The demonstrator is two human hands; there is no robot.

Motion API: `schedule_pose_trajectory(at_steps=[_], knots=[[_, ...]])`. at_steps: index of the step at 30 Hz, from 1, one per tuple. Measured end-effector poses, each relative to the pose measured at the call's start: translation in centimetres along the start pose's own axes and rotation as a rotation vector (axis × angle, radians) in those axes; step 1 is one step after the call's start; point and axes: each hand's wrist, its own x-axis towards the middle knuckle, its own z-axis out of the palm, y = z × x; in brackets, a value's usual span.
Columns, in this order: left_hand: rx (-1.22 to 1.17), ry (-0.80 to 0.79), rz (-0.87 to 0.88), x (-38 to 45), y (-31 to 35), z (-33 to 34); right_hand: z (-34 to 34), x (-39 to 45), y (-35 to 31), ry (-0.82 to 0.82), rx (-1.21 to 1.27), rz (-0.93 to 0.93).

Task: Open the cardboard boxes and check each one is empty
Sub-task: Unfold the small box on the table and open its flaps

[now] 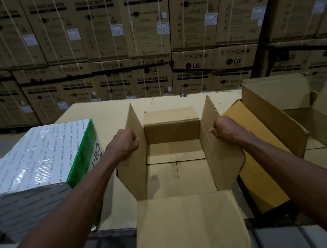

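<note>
A brown cardboard box (177, 176) stands open in front of me on a flat cardboard surface (103, 115). All of its flaps are spread and its inside shows only bare cardboard. My left hand (126, 142) grips the left side flap at its edge. My right hand (224, 129) grips the right side flap the same way. The near flap (189, 226) hangs out toward me. To the right, a second, larger cardboard box (283, 124) lies open with its flaps up; part of its inside is hidden.
A white plastic-wrapped carton (34, 161) with a green edge sits close on the left. A yellow-brown flat cardboard piece (254, 153) lies between the two boxes. A high wall of stacked washing-machine cartons (147, 38) stands behind the work surface.
</note>
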Motion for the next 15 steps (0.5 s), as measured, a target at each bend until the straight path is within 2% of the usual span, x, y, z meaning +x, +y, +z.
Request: schedule_pose_trajectory(at_steps=[9,15], knots=[[-0.025,0.110,-0.016,-3.4,2.2,-4.6,-5.0,-3.0,-1.1,0.100,0.025,-0.046],[-0.042,0.180,0.040,-5.3,3.7,-8.5,-9.2,-5.9,-3.1,0.195,0.026,-0.042]])
